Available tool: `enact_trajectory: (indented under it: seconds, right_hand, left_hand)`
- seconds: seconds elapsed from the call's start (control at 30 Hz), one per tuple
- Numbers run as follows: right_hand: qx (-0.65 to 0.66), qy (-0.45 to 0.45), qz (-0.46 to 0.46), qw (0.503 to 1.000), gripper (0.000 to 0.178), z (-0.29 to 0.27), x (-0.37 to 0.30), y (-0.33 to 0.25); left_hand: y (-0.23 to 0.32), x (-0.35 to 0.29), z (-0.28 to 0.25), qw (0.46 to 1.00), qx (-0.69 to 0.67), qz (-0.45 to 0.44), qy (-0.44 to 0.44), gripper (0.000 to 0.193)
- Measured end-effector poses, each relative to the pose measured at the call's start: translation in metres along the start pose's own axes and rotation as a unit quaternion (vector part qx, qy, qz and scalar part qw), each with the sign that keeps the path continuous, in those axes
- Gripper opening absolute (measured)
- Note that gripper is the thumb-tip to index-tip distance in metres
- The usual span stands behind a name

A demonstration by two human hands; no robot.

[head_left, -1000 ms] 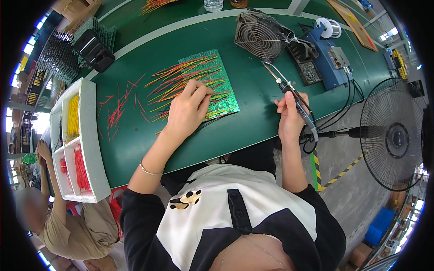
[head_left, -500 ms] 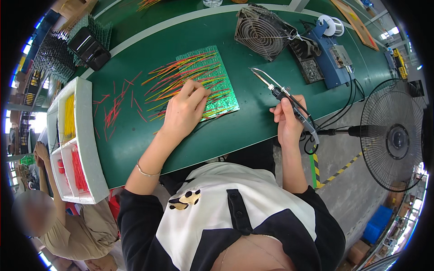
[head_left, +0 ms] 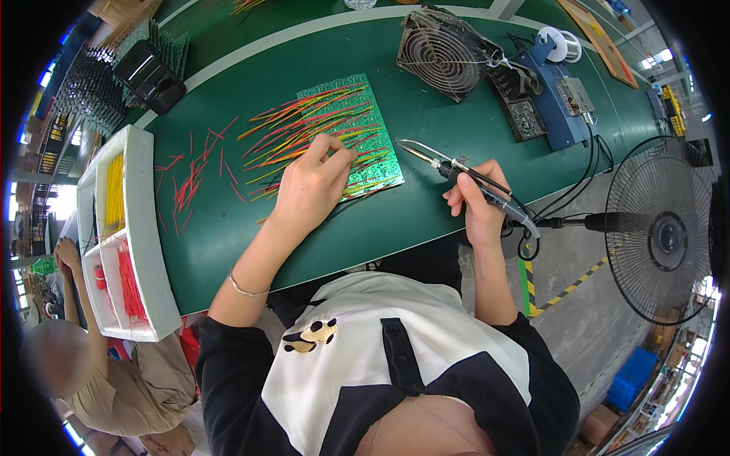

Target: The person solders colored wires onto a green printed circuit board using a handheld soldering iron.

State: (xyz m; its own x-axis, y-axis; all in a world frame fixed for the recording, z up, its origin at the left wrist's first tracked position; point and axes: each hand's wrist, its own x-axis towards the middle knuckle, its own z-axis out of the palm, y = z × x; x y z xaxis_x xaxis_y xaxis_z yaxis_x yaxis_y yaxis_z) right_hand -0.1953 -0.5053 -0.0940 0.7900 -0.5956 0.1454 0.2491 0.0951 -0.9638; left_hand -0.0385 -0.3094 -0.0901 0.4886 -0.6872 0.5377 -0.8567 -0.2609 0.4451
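My left hand (head_left: 313, 182) is closed in a pinch over the lower middle of a green circuit board panel (head_left: 388, 152). Its fingertips are among the wires and appear to grip one thin wire, mostly hidden by the fingers. Rows of red, yellow and black wires (head_left: 285, 125) lie across the panel, their loose ends pointing left. My right hand (head_left: 483, 209) is wrapped round a soldering iron (head_left: 449, 169) with a thin curved metal tube beside its tip. The tip points up and left, just off the panel's right edge.
Loose red wires (head_left: 186, 186) lie left of the panel, beside a white foam box (head_left: 144, 228) of yellow and red wires. A small fan (head_left: 437, 57) and a blue solder feeder (head_left: 559, 99) stand behind. A floor fan (head_left: 665, 235) is at right; another person (head_left: 125, 387) sits at left.
The soldering iron in my right hand has moved left and slightly down, bringing its tip close to the panel's right edge. My left hand has barely moved.
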Motion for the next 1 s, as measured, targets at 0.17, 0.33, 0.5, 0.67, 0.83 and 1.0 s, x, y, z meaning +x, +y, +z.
enact_trajectory:
  seconds: [0.17, 0.33, 0.5, 0.67, 0.83, 1.0]
  right_hand:
    - [-0.024, -0.003, 0.004, 1.0, 0.017, 0.0037, -0.0001, -0.0026]
    - [-0.023, -0.008, 0.008, 1.0, 0.017, 0.0043, 0.0001, -0.003]
    - [-0.028, -0.012, 0.005, 1.0, 0.016, 0.0042, -0.0001, -0.0025]
    - [-0.041, -0.012, 0.014, 0.999, 0.016, 0.0033, 0.0002, -0.0027]
    - [-0.002, -0.002, -0.001, 1.0, 0.017, -0.0009, 0.0013, -0.0001]
    - [0.063, 0.047, 0.008, 0.997, 0.017, -0.0021, 0.0044, 0.0004]
  left_hand:
    - [0.0036, -0.0001, -0.0025, 1.0, -0.001, -0.019, -0.017, 0.011]
    - [0.0041, 0.0004, -0.0026, 1.0, 0.002, -0.013, -0.015, 0.01]
    - [0.0039, -0.0004, -0.0025, 1.0, 0.009, -0.014, -0.018, 0.01]
    - [0.0015, 0.0004, 0.0001, 1.0, 0.015, 0.014, 0.0, 0.01]
    - [0.0025, 0.0007, -0.0005, 1.0, 0.016, 0.012, 0.0, 0.009]
    - [0.0011, 0.0013, 0.0005, 1.0, 0.019, 0.016, 0.001, 0.008]
